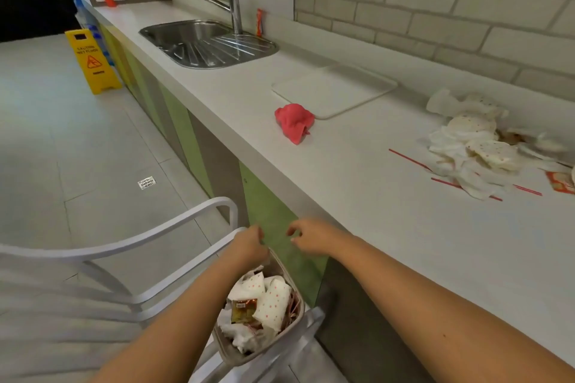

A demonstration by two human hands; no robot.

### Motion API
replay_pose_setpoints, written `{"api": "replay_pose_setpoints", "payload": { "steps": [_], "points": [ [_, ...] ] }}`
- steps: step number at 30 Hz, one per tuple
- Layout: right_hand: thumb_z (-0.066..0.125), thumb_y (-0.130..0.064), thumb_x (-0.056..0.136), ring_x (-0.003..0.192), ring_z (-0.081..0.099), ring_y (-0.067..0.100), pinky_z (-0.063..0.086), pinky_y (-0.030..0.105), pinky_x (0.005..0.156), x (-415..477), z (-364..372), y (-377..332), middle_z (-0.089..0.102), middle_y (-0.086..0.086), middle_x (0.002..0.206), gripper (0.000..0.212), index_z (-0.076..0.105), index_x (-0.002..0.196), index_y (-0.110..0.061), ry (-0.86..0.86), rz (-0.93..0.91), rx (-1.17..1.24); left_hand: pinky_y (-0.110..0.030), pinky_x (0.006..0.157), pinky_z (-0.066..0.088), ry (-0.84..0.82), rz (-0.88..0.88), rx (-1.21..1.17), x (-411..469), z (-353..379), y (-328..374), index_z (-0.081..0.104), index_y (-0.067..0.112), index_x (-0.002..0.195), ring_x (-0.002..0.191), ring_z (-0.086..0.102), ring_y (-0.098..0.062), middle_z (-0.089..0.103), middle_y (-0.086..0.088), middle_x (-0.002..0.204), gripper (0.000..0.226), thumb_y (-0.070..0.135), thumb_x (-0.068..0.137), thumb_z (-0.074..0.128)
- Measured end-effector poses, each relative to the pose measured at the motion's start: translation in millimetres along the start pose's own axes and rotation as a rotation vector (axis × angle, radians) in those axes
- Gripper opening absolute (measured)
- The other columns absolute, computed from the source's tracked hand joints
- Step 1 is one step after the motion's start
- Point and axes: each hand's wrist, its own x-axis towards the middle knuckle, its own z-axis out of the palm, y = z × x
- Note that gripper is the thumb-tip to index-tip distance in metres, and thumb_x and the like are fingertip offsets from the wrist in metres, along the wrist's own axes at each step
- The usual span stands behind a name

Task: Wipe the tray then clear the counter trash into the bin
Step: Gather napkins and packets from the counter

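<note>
A white tray (336,90) lies flat on the counter (357,196), with a crumpled red cloth (294,122) at its near-left corner. Further right sits a pile of crumpled white dotted wrappers and napkins (476,146), with thin red straws (409,158) beside it. Below the counter edge a grey bin (231,356), full of wrappers and sachets, rests on a white chair (124,246). My left hand (249,242) is curled over the bin's far rim. My right hand (308,235) hovers beside it with fingers apart, holding nothing.
A steel sink (205,40) with a tap (235,9) is set into the counter at the far left. A yellow wet-floor sign (91,60) stands on the tiled floor. Green cabinet fronts (273,221) run under the counter. A brick wall backs it.
</note>
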Motion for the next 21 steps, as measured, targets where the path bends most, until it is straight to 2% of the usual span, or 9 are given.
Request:
{"api": "replay_pose_setpoints", "payload": {
  "steps": [1, 3, 5, 7, 10, 13, 16, 21],
  "points": [
    [0.042, -0.013, 0.097, 0.116, 0.055, 0.025, 0.044, 0.029, 0.094, -4, -6, 0, 0.051, 0.010, 0.137, 0.038, 0.049, 0.134, -0.010, 0.005, 0.001, -0.003, -0.027, 0.090, 0.044, 0.009, 0.027, 0.000, 2, -2, 8, 0.049, 0.009, 0.124, 0.112, 0.054, -0.025, 0.056, -0.010, 0.124, 0.035, 0.012, 0.089, 0.052],
    [0.041, -0.015, 0.097, 0.092, 0.062, 0.025, 0.052, 0.030, 0.076, -13, -18, 2, 0.055, 0.013, 0.128, 0.036, 0.050, 0.133, -0.011, 0.014, 0.008, 0.027, -0.027, 0.082, 0.044, 0.037, 0.091, -0.024, 3, -6, 27, 0.052, 0.009, 0.119, 0.101, 0.056, -0.022, 0.058, -0.010, 0.116, 0.031, 0.010, 0.087, 0.051],
    [0.041, -0.017, 0.098, 0.073, 0.061, 0.021, 0.050, 0.024, 0.059, -23, -32, 4, 0.059, 0.013, 0.112, 0.033, 0.051, 0.129, -0.012, 0.041, 0.023, 0.038, -0.023, 0.071, 0.042, 0.078, 0.175, -0.064, 2, -10, 46, 0.057, 0.011, 0.110, 0.086, 0.053, -0.017, 0.059, -0.004, 0.100, 0.024, 0.010, 0.087, 0.050],
    [0.041, -0.018, 0.098, 0.064, 0.060, 0.018, 0.049, 0.024, 0.057, -34, -48, 9, 0.062, 0.011, 0.098, 0.030, 0.054, 0.124, -0.012, 0.090, 0.057, 0.014, -0.018, 0.058, 0.039, 0.127, 0.270, -0.103, -1, -12, 69, 0.060, 0.013, 0.102, 0.077, 0.052, -0.013, 0.058, -0.001, 0.092, 0.016, 0.013, 0.089, 0.052],
    [0.044, -0.019, 0.096, 0.062, 0.059, 0.016, 0.052, 0.029, 0.070, -54, -73, 24, 0.068, 0.010, 0.093, 0.026, 0.058, 0.117, -0.013, 0.185, 0.134, -0.012, -0.015, 0.053, 0.035, 0.149, 0.401, -0.115, -5, -12, 107, 0.062, 0.014, 0.097, 0.068, 0.050, -0.009, 0.062, -0.003, 0.090, 0.011, 0.016, 0.090, 0.053],
    [0.044, -0.018, 0.094, 0.056, 0.054, 0.013, 0.052, 0.032, 0.075, -81, -94, 48, 0.064, 0.004, 0.078, 0.025, 0.061, 0.111, -0.014, 0.274, 0.233, -0.015, -0.017, 0.054, 0.037, 0.116, 0.498, -0.117, -9, -8, 149, 0.063, 0.013, 0.097, 0.069, 0.053, -0.012, 0.064, -0.003, 0.092, 0.013, 0.016, 0.090, 0.053],
    [0.043, -0.017, 0.093, 0.053, 0.052, 0.012, 0.051, 0.031, 0.074, -112, -109, 81, 0.060, 0.001, 0.073, 0.024, 0.062, 0.109, -0.016, 0.351, 0.337, 0.019, -0.022, 0.066, 0.044, 0.062, 0.598, -0.092, -18, 4, 193, 0.063, 0.011, 0.100, 0.076, 0.055, -0.015, 0.065, -0.005, 0.098, 0.017, 0.014, 0.090, 0.050],
    [0.042, -0.017, 0.094, 0.055, 0.052, 0.011, 0.045, 0.025, 0.062, -170, -128, 146, 0.058, -0.001, 0.073, 0.025, 0.062, 0.109, -0.013, 0.429, 0.497, 0.066, -0.029, 0.085, 0.049, -0.035, 0.764, -0.011, -38, 41, 269, 0.063, 0.010, 0.103, 0.098, 0.059, -0.020, 0.064, -0.005, 0.109, 0.019, 0.014, 0.089, 0.050]
  ]
}}
